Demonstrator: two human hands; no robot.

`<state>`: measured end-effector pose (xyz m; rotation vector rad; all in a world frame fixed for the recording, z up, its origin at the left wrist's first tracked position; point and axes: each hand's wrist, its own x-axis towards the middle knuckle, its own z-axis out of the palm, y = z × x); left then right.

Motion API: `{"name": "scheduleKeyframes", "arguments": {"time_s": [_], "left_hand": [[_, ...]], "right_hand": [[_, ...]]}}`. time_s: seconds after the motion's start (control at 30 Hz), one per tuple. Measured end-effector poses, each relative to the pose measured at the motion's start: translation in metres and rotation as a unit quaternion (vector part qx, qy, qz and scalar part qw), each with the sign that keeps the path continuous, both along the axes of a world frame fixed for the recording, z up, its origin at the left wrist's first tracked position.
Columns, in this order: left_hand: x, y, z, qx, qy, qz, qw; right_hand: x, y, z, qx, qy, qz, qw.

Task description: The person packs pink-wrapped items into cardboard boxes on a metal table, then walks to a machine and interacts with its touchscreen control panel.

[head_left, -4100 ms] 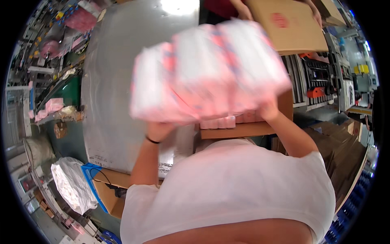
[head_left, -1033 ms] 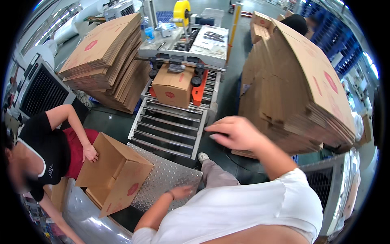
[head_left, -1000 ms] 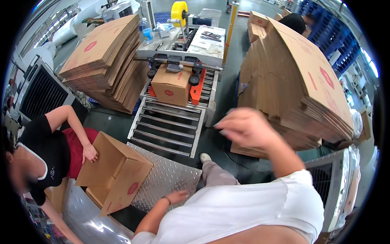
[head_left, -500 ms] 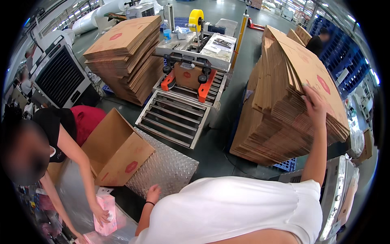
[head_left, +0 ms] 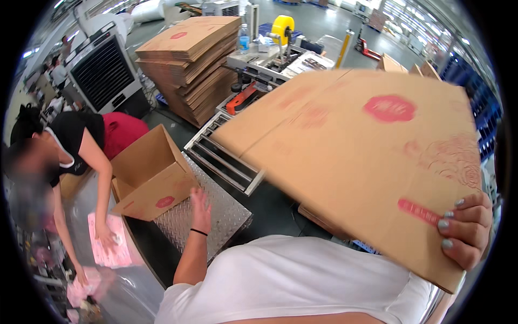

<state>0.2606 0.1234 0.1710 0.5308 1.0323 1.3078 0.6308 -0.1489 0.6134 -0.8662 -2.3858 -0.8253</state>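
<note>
A flattened cardboard box (head_left: 334, 146), brown with red print, spans the right half of the view, tilted in the air. Gripping its near right edge is my right hand (head_left: 467, 229), fingers over the printed face and thumb hidden. My left hand (head_left: 200, 211) is raised with its fingers apart and holds nothing, with a dark band at the wrist. It is close to the right side of an opened cardboard box (head_left: 156, 186) whose top faces up. Whether it touches that box I cannot tell. Under both lies a patterned metal plate (head_left: 224, 218).
A co-worker (head_left: 81, 135) at the left has hands on pink packages (head_left: 110, 245) on a shiny table. Ahead stand a roller conveyor (head_left: 221, 162), a taping machine with a yellow tape roll (head_left: 283, 28) and a stack of flattened boxes (head_left: 186, 59). A black-fronted cooler (head_left: 102, 70) is far left.
My right hand has lifted a flattened box off the right-hand stack and swung it toward the middle. My left hand has risen and moved nearer the opened box. The view has shifted.
</note>
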Motion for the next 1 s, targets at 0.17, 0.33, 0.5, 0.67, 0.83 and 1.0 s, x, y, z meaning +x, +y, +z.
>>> {"name": "scheduleKeyframes", "arguments": {"time_s": [0.17,0.33,0.5,0.67,0.83,1.0], "left_hand": [[-0.138,-0.009,-0.006,0.232,-0.116,0.237,0.936],[-0.264,-0.074,0.046,0.125,-0.026,0.421,0.898],[-0.297,-0.071,-0.010,-0.048,0.144,0.298,0.943],[-0.323,-0.092,-0.028,0.039,0.193,0.236,0.952],[-0.318,-0.092,-0.022,0.122,0.156,0.204,0.959],[-0.310,-0.114,0.019,0.067,0.101,0.216,0.969]], "right_hand": [[0.046,0.076,0.015,-0.327,0.072,0.297,0.894],[0.006,0.184,-0.152,-0.338,0.390,0.069,0.854],[-0.029,0.236,-0.308,-0.508,0.068,-0.242,0.824],[-0.062,0.253,-0.316,-0.556,0.017,-0.342,0.757],[-0.074,0.286,-0.313,-0.506,0.128,-0.416,0.745],[-0.091,0.345,-0.293,-0.394,0.155,-0.335,0.842]]}}
